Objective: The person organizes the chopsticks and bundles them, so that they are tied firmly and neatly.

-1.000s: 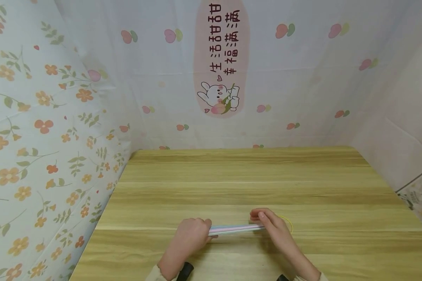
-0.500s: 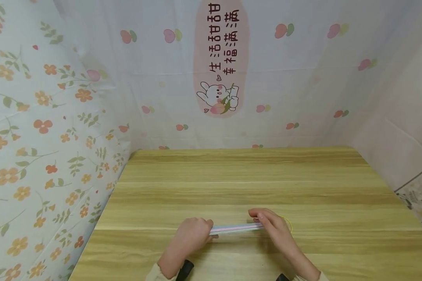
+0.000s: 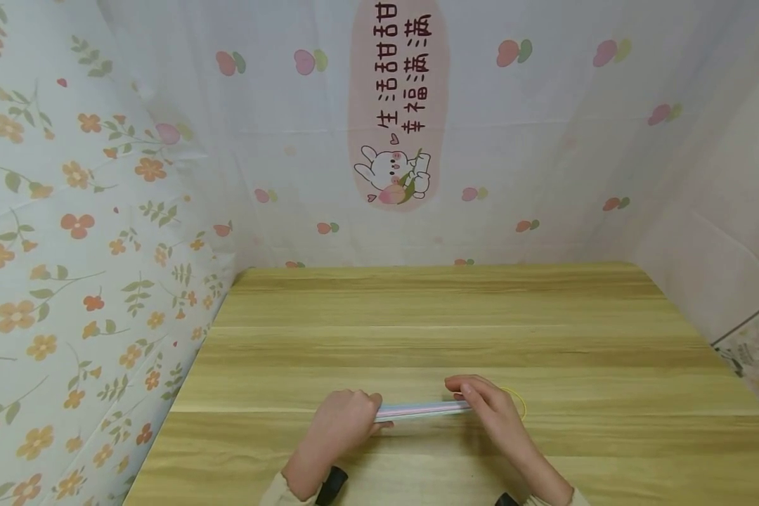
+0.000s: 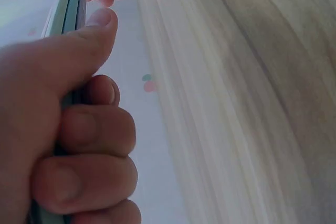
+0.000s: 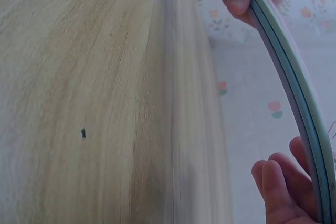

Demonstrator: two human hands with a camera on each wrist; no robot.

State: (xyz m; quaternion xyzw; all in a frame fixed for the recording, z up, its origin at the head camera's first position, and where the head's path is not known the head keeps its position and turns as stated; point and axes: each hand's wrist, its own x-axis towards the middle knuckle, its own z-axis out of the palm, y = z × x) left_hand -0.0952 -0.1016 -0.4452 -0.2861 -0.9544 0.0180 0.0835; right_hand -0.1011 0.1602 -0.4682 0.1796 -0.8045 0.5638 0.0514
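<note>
A bundle of long, thin pastel strips (image 3: pixel 420 410) in blue, pink and mint stretches between both hands, above the table. My left hand (image 3: pixel 346 422) grips its left end, thumb along the top and fingers curled round it. The right hand (image 3: pixel 490 407) holds the other end, with its thumb over the strips and its fingers bent around behind them. From the right wrist view the strips (image 5: pixel 294 80) bow in a gentle curve and lie stacked edge to edge. A thin yellow loop (image 3: pixel 517 402) sticks out behind the right hand. The strip ends inside the palms are hidden.
The wood-grain table (image 3: pixel 443 316) spreads under the hands. A flower-print cloth (image 3: pixel 101 281) hangs at the left and a pale printed cloth (image 3: pixel 278 161) at the back. A small dark speck (image 5: pixel 83 133) lies on the wood in the right wrist view.
My right hand has shifted very slightly left toward the left hand. The left hand keeps its grip nearly in place, and the bundle stays between them.
</note>
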